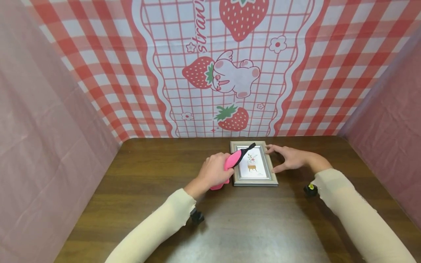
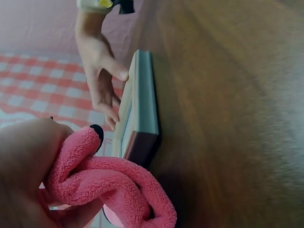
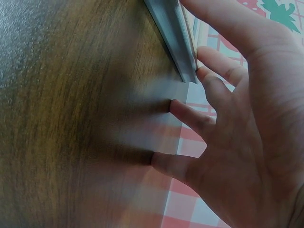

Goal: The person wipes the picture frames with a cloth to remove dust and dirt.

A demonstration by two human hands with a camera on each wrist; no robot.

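A framed picture with a silvery-beige border lies flat on the wooden table, face up, showing a potted plant drawing. My left hand grips a folded pink fluffy cloth with black edging, held over the frame's left side. A black strip of it sticks out across the glass. At the opposite side, my right hand spreads its thumb and fingers along the frame's right edge, touching it. In the right wrist view, two other fingertips of that hand rest on the tabletop. The cloth's underside is hidden in the head view.
Brown wooden tabletop surrounds the frame. Behind it hangs a red-and-white checked cloth with strawberries, and pink curtains close off both sides. Small black devices are worn at the wrists.
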